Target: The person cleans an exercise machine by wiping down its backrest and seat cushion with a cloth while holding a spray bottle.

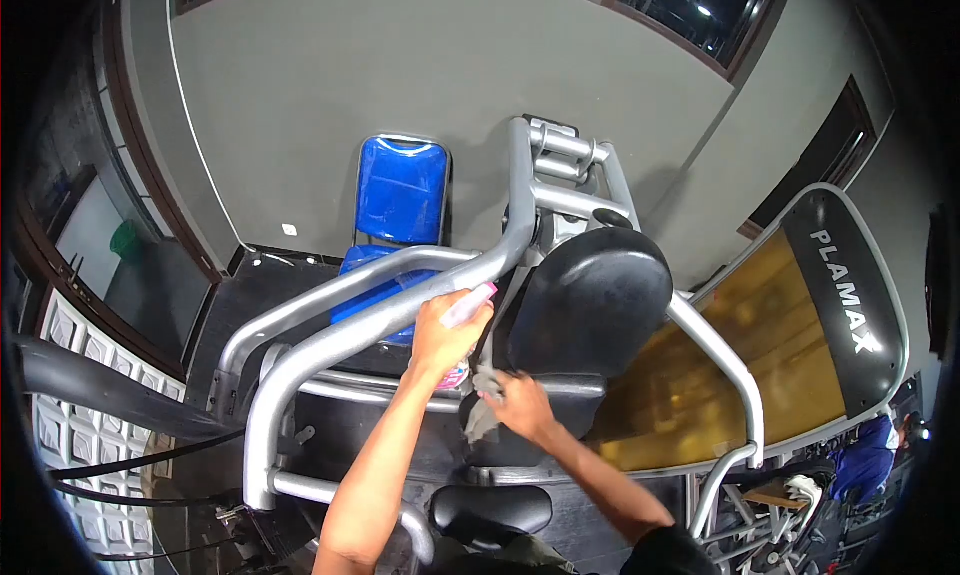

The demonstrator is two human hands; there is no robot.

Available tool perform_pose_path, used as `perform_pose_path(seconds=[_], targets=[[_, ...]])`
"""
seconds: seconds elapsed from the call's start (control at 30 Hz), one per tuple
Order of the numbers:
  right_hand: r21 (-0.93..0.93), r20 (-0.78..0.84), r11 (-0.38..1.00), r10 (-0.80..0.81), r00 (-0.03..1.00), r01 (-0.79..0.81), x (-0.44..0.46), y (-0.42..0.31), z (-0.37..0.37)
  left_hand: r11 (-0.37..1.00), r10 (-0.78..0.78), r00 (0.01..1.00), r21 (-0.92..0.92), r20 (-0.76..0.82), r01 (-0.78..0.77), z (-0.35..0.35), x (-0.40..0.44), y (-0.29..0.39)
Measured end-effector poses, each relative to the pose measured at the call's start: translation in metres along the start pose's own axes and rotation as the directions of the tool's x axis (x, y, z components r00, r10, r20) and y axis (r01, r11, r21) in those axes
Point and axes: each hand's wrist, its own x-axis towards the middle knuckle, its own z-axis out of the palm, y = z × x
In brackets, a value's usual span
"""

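Note:
My left hand (445, 337) is wrapped around a spray bottle (468, 307) with a white head and a pink nozzle tip; part of its coloured label shows below the hand. Close by on the right, my right hand (520, 407) grips a crumpled grey cloth (484, 427), which hangs down from the fingers. Both hands are over a gym machine with a thick silver tube frame (400, 300). Beyond my right hand rises its black padded backrest (592, 300). A smaller black pad (492, 511) lies nearer to my body.
A blue chair (402, 190) stands against the grey wall behind the frame. At right is a large amber panel (760, 340) with a black PLAMAX edge. Dark cables (150, 463) run at lower left, near a door (150, 245). Someone in blue clothing (866, 457) is at far right.

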Motion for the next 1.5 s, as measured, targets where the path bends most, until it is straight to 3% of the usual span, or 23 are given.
perform_pose_path(seconds=[0.03, 0.07, 0.13, 0.17, 0.23, 0.3, 0.33, 0.4, 0.6, 0.7, 0.8, 0.9, 1.0, 1.07, 1.13, 1.2, 1.23, 1.33, 1.4, 1.43, 1.5], targets=[[0.286, 0.101, 0.917, 0.259, 0.96, -0.278, -0.013, -0.003, 0.002, 1.0, 0.001, 1.0, 0.0, 0.003, -0.001, 0.0, 0.0, 0.002], [0.502, 0.231, 0.733, 0.397, 0.888, -0.458, -0.023, 0.003, 0.013, 0.999, -0.025, 1.0, -0.027, 0.015, 0.026, -0.001, -0.001, 0.005], [0.898, 0.316, 0.097, 0.539, 0.781, -0.43, -0.029, 0.002, 0.045, 0.998, -0.052, 0.998, -0.042, 0.041, 0.054, -0.003, -0.003, 0.011], [0.922, 0.357, -0.114, 0.618, 0.701, -0.369, -0.031, -0.004, 0.049, 0.995, -0.089, 0.993, -0.044, 0.072, 0.092, -0.003, -0.004, 0.014], [0.903, 0.414, -0.355, 0.573, 0.707, -0.241, -0.026, 0.006, 0.065, 0.987, -0.134, 0.982, -0.066, 0.129, 0.144, -0.003, -0.006, 0.018], [0.846, 0.417, -0.529, 0.57, 0.708, -0.073, -0.015, 0.01, 0.074, 0.982, -0.16, 0.975, -0.073, 0.154, 0.172, -0.001, -0.007, 0.018], [0.842, 0.418, -0.536, 0.572, 0.705, -0.065, -0.009, 0.011, 0.073, 0.975, -0.184, 0.968, -0.09, 0.168, 0.201, 0.0, -0.007, 0.018], [0.706, 0.427, -0.705, 0.507, 0.749, 0.074, -0.002, 0.013, 0.072, 0.979, -0.173, 0.968, -0.076, 0.184, 0.19, 0.002, -0.007, 0.017], [0.723, 0.376, -0.681, 0.53, 0.76, 0.118, -0.015, 0.021, 0.068, 0.976, -0.172, 0.962, -0.092, 0.214, 0.195, 0.005, -0.012, 0.019], [0.792, 0.367, -0.59, 0.665, 0.651, 0.157, -0.02, 0.031, 0.063, 0.97, -0.178, 0.951, -0.119, 0.253, 0.213, 0.006, -0.014, 0.019], [0.868, 0.236, -0.436, 0.786, 0.572, 0.24, -0.033, 0.045, 0.038, 0.981, -0.169, 0.928, -0.037, 0.332, 0.192, 0.006, -0.013, 0.019], [0.95, 0.197, -0.289, 0.846, 0.496, 0.116, -0.038, 0.066, 0.023, 0.984, -0.165, 0.919, 0.001, 0.359, 0.176, 0.01, -0.015, 0.022], [0.96, 0.18, -0.263, 0.843, 0.506, 0.097, -0.03, 0.05, 0.043, 0.987, -0.157, 0.911, 0.025, 0.381, 0.159, 0.016, -0.019, 0.032], [0.91, 0.269, -0.395, 0.798, 0.54, 0.131, -0.017, 0.037, 0.064, 0.994, -0.08, 0.909, 0.097, 0.409, 0.044, 0.018, -0.022, 0.035], [0.89, 0.274, -0.425, 0.787, 0.553, 0.164, -0.012, 0.04, 0.068, 0.994, -0.093, 0.896, 0.094, 0.434, 0.058, 0.02, -0.023, 0.039], [0.874, 0.375, -0.485, 0.701, 0.606, 0.02, -0.022, 0.059, 0.055, 0.99, -0.139, 0.879, 0.094, 0.455, 0.108, 0.02, -0.026, 0.039], [0.879, 0.289, -0.461, 0.717, 0.634, 0.121, -0.022, 0.07, 0.056, 0.994, -0.059, 0.882, 0.106, 0.467, 0.011, 0.021, -0.026, 0.033], [0.887, 0.174, -0.391, 0.774, 0.609, 0.244, -0.043, 0.111, 0.034, 0.989, -0.082, 0.866, 0.149, 0.493, 0.009, 0.024, -0.027, 0.026], [0.894, 0.203, -0.375, 0.826, 0.526, 0.244, -0.047, 0.122, 0.011, 0.984, -0.138, 0.86, 0.165, 0.492, 0.064, 0.024, -0.028, 0.036], [0.912, 0.204, -0.363, 0.803, 0.56, 0.188, -0.049, 0.129, 0.012, 0.976, -0.196, 0.852, 0.181, 0.486, 0.122, 0.025, -0.027, 0.04], [0.929, 0.15, -0.303, 0.833, 0.533, 0.212, -0.045, 0.12, 0.023, 0.976, -0.2, 0.849, 0.179, 0.489, 0.126, 0.028, -0.027, 0.039]])
